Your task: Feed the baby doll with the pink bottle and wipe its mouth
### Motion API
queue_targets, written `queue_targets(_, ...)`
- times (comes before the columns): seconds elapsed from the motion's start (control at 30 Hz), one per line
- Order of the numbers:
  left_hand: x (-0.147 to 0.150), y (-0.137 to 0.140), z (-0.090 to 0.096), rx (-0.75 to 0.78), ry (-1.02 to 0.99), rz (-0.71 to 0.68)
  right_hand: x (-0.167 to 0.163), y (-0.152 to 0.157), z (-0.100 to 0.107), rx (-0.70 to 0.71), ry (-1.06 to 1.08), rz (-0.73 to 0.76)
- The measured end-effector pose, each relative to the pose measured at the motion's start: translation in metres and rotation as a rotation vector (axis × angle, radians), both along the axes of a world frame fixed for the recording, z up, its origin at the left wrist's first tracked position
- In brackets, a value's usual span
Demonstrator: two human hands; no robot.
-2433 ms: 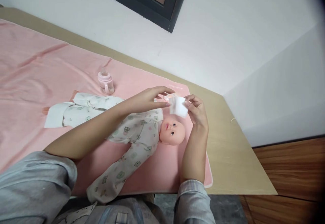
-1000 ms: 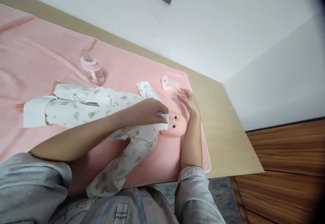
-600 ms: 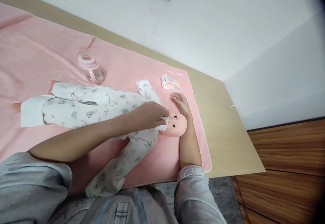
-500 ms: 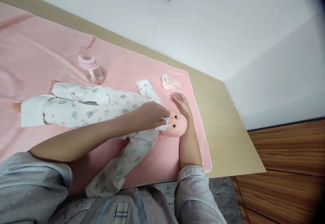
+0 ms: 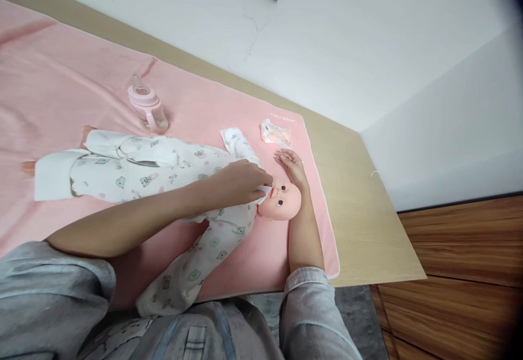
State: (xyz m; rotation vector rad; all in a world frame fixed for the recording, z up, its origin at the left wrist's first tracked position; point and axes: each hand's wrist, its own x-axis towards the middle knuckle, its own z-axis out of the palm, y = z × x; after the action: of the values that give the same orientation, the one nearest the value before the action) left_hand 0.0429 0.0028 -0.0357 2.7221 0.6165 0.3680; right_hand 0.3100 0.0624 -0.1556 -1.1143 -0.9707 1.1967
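Note:
A bald baby doll (image 5: pixel 288 201) lies on its back in a white patterned sleepsuit (image 5: pixel 139 172), its head toward the right. My left hand (image 5: pixel 246 181) reaches across the doll's chest and pinches a white cloth (image 5: pixel 265 194) against the chin, just below the mouth. Most of the cloth is hidden under my fingers. Beyond the head, my right hand (image 5: pixel 291 163) rests on the pink blanket with loosely curled fingers and nothing in them. The right forearm passes along the crown of the doll's head.
A pink baby bottle (image 5: pixel 149 108) with handles stands on the pink blanket (image 5: pixel 93 77) above the doll's legs. Close to my right fingertips lies a small clear packet (image 5: pixel 275 133). The wooden table (image 5: pixel 355 202) borders a white wall (image 5: pixel 196 17).
My left hand has shifted the cloth slightly down from the doll's mouth, and the red lips show more now. My right hand stays in place.

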Motion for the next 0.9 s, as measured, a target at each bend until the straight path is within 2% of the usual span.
queue_targets(0.43,0.0017,0.0033,-0.0025,0.109,-0.011,0.038,-0.0025,-0.0033,0.0038,0.043,-0.04,0.015)
queue_targets(0.67,0.0036,0.0028,-0.0017,0.099,-0.01,0.082,0.0028,0.004,-0.0005,0.011,-0.217,0.041)
queue_targets(0.9,0.0069,0.0031,-0.005,0.124,-0.003,0.101,-0.0002,-0.0006,-0.0005,-0.005,-0.296,0.03)
